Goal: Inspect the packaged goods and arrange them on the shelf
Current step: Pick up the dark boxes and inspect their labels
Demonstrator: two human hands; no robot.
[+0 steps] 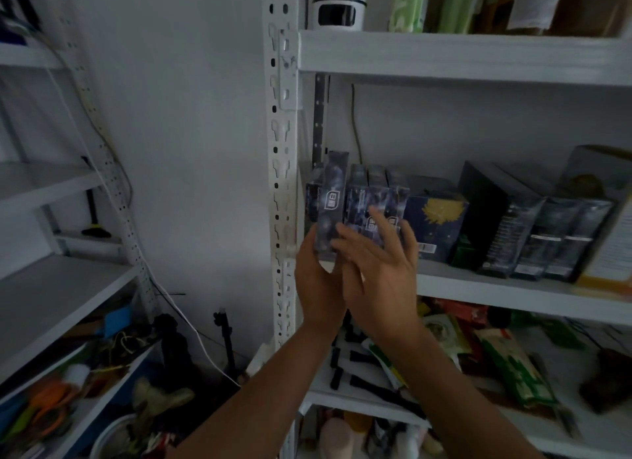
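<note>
**Dark box held at the left end of the middle shelf**

The left hand (pixel 316 280) grips a tall, narrow box (pixel 330 202) from below, holding it upright at the left end of the shelf (pixel 513 294), just beside the white slotted post (pixel 282 150). The box is dark blue-grey with a mottled, cloudy print and a small white-outlined logo on its face; the lettering is too blurred to read. The right hand (pixel 379 270) lies flat, fingers straight and spread, against the box and the row of matching boxes (pixel 376 198) standing just to its right. The two hands overlap at the wrists. Next along stands a navy box with a gold flower (pixel 437 219), then black cartons (pixel 533 236).
</note>
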